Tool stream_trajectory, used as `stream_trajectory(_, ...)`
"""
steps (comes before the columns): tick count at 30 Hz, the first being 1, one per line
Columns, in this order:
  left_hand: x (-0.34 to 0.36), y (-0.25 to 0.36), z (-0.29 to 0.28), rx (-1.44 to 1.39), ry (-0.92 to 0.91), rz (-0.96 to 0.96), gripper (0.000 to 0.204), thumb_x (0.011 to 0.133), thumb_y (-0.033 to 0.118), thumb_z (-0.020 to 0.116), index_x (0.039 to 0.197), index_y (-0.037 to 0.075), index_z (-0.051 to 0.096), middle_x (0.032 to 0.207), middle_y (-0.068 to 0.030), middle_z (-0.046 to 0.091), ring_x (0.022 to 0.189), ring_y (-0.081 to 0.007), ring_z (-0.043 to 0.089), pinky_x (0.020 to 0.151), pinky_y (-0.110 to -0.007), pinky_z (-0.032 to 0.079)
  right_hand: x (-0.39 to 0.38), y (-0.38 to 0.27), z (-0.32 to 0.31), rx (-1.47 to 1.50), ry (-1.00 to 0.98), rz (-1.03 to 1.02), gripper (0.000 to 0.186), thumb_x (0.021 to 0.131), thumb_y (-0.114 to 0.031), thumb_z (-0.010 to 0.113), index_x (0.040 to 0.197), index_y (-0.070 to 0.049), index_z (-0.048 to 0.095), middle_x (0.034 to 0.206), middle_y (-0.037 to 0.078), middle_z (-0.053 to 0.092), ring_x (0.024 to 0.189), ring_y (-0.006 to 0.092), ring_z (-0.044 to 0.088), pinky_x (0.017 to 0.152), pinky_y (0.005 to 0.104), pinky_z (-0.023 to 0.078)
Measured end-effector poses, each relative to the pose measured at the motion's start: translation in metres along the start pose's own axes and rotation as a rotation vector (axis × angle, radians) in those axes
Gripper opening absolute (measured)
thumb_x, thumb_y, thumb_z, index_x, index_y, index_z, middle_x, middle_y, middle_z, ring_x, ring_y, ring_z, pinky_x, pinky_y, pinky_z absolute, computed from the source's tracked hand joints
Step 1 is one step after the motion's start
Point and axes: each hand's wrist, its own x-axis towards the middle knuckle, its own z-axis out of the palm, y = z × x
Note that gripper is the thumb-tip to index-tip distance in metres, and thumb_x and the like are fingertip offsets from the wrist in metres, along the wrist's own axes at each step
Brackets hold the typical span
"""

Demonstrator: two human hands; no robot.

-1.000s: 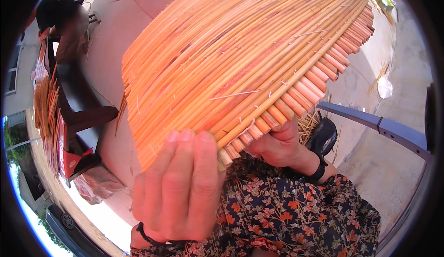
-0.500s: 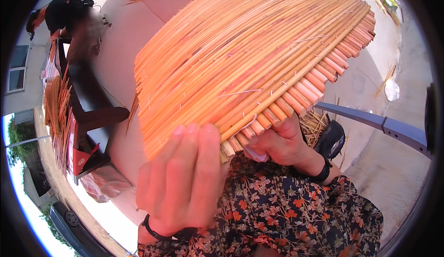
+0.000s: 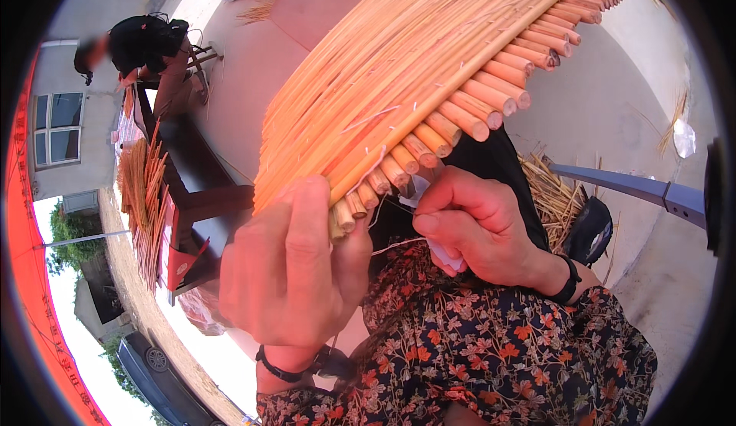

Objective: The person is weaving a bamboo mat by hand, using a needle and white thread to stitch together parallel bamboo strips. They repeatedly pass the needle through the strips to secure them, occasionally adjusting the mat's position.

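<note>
At left, a bundle of thin orange-brown stalks (image 3: 142,192) lies along a long, dark, glossy counter (image 3: 192,144). Next, the left hand (image 3: 287,265), its grip pressed onto the lower corner of a golden mat of stitched parallel reeds (image 3: 406,81), tilted above a dark floral garment (image 3: 498,342). Below the cut reed ends, the right hand (image 3: 479,230), thumb and forefinger pinching a thin pale thread (image 3: 396,246). Farther right, dry straw (image 3: 544,188) beside a grey metal bar (image 3: 621,186).
</note>
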Motion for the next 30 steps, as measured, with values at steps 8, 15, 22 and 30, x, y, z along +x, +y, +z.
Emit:
stream_trajectory(8,0.026,-0.041,-0.013,-0.101,0.225,-0.483,0.015,0.092,0.008,0.071,0.098,-0.006,0.072,0.08,-0.0059,0.068,0.067,-0.0105,0.058,0.058,-0.024,0.044,0.015,-0.017,0.008,-0.258,-0.064,-0.39,0.006,0.095,0.004,0.059,0.095,0.006,0.064,0.074,0.007,0.064,0.052,0.0059,0.053,0.05,0.0234,0.045)
stream_trajectory(15,0.022,-0.038,-0.017,-0.14,0.224,-0.553,0.015,0.094,0.009,0.07,0.1,-0.004,0.073,0.082,-0.0033,0.067,0.068,-0.0089,0.054,0.059,-0.023,0.042,0.067,-0.029,0.049,-0.308,-0.049,-0.754,0.016,0.092,0.003,0.063,0.106,0.007,0.07,0.088,0.008,0.071,0.066,0.007,0.059,0.058,0.0224,0.046)
stream_trajectory(22,0.02,-0.03,-0.016,-0.173,0.208,-0.491,0.015,0.091,0.008,0.072,0.101,-0.003,0.073,0.081,-0.004,0.065,0.067,-0.0102,0.053,0.057,-0.023,0.04,0.076,-0.03,0.064,-0.186,-0.031,-0.564,0.014,0.094,-0.007,0.059,0.099,0.003,0.068,0.079,0.014,0.068,0.069,0.0197,0.065,0.063,0.0312,0.05)
stream_trajectory(30,0.022,-0.029,-0.016,-0.161,0.206,-0.481,0.015,0.091,0.008,0.072,0.101,-0.003,0.073,0.077,-0.0045,0.064,0.064,-0.0105,0.053,0.057,-0.024,0.04,0.074,-0.033,0.063,-0.138,-0.059,-0.42,0.017,0.094,-0.006,0.058,0.103,0.003,0.069,0.079,0.016,0.069,0.067,0.0195,0.065,0.063,0.0314,0.051)
